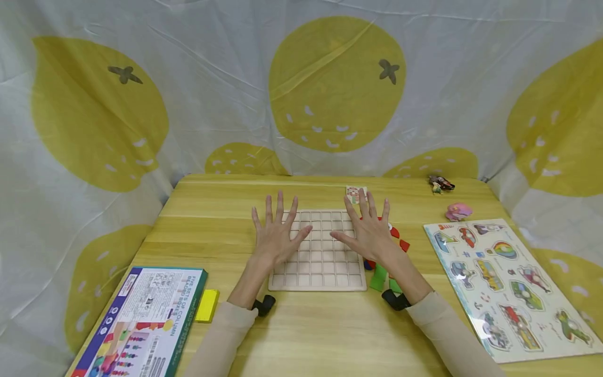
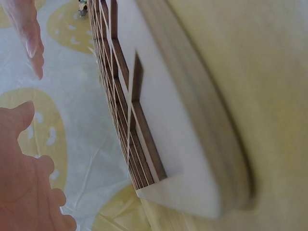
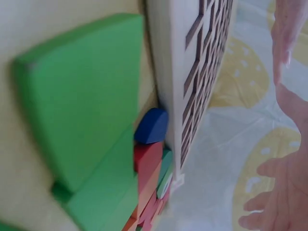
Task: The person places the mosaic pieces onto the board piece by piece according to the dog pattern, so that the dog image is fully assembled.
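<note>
A pale wooden grid board (image 1: 320,264) with square recesses lies at the middle of the table. Over its left side my left hand (image 1: 275,241) hovers, fingers straight and spread, holding nothing. Above the right side my right hand (image 1: 374,235) is spread the same way, also holding nothing. The left wrist view shows the board's thick edge (image 2: 192,96) below the raised hand. Along the board's right side lie coloured blocks: green blocks (image 3: 86,91), a blue block (image 3: 152,126) and red pieces (image 3: 148,156), partly hidden under my right hand and forearm.
At the left lie a boxed toy set (image 1: 146,314) and a yellow block (image 1: 207,305). A picture puzzle board (image 1: 509,288) covers the right side. Farther back are a pink toy (image 1: 458,211), small dark figures (image 1: 440,184) and a patterned card (image 1: 354,194). A lemon-print curtain (image 1: 226,78) hangs behind.
</note>
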A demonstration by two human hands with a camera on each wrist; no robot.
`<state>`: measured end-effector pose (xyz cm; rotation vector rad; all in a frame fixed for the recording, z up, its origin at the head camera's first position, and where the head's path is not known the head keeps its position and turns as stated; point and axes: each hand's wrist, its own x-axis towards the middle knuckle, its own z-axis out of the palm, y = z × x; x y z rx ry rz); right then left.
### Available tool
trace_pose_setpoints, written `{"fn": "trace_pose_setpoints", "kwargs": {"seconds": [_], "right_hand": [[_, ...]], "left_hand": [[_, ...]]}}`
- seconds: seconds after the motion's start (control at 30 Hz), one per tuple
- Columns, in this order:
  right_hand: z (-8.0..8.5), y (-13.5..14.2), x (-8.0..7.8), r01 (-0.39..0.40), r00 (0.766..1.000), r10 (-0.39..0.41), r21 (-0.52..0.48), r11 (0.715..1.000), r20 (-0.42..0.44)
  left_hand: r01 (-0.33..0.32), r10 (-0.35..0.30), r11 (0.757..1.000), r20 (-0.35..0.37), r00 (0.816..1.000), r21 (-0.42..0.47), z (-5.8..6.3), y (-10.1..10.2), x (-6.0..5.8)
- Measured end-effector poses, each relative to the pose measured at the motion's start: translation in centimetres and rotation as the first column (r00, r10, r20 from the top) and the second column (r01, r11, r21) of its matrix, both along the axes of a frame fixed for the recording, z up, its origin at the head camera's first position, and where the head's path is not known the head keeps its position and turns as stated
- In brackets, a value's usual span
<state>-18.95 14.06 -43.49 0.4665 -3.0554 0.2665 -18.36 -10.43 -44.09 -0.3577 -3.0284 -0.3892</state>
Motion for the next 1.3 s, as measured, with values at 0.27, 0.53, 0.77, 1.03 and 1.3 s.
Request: {"fn": "trace_pose_setpoints", "kwargs": {"seconds": [0.27,0.53,0.77,1.03,1.3], "right_hand": [[0.3,0.2,-0.2,-0.001,1.000,0.001,-0.016,1.000,-0.003],[0.8,3.2,-0.3,0.021,0.995,-0.014,-0.069,0.997,0.098],[1.2,8.9,-1.4,-0.005,0.950,0.120,-0.372,0.928,0.287],[-0.9,10.5,-3.6,0.208,0.898,0.066,-0.553,0.807,0.435],[-3.0,10.1,-5.6,0.456,0.846,-0.145,-0.555,0.696,0.513]], "left_hand": [[-0.003,0.003,1.000,0.015,1.000,0.007,0.2,-0.3,-0.1],[0.061,-0.110,0.979,0.248,0.962,0.197,0.2,-3.8,-0.8],[0.112,-0.280,0.913,0.402,0.872,0.393,-1.4,-7.3,-2.2],[0.139,-0.318,0.914,0.458,0.830,0.382,-2.0,-8.7,-2.8],[0.183,-0.284,0.950,0.452,0.846,0.253,-2.0,-7.9,-2.8]]}}
